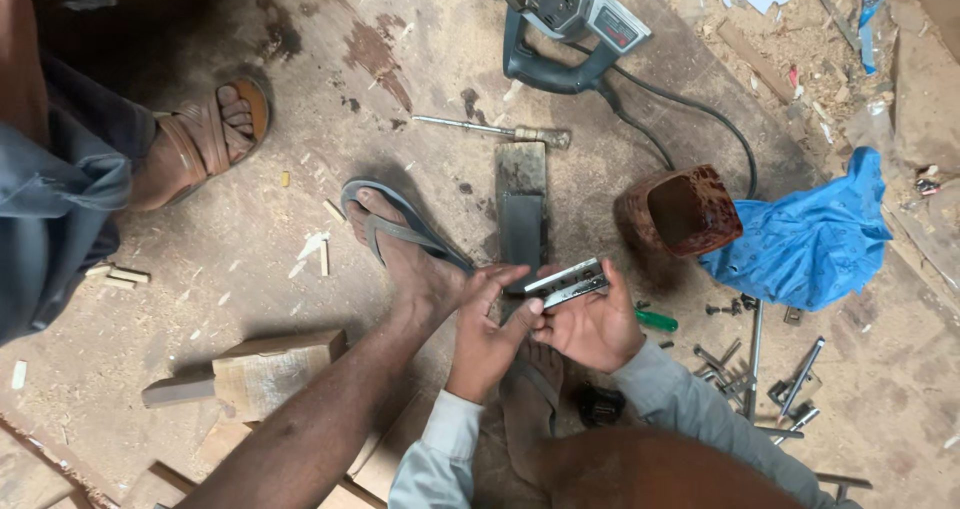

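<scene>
My right hand holds a narrow metal blade assembly, two flat steel strips lying across its fingers. My left hand pinches the near end of the same piece with thumb and fingers. Both hands are low in the middle of the head view, above my own foot. Just beyond them a dark sharpening stone lies on a worn block on the floor. My foot in a grey flip-flop rests to the left of the stone.
An electric planer with its black cord lies at the top. A red-brown tub, a blue plastic bag, a screwdriver, scattered bolts and wood offcuts surround me. Another person's sandalled foot stands at left.
</scene>
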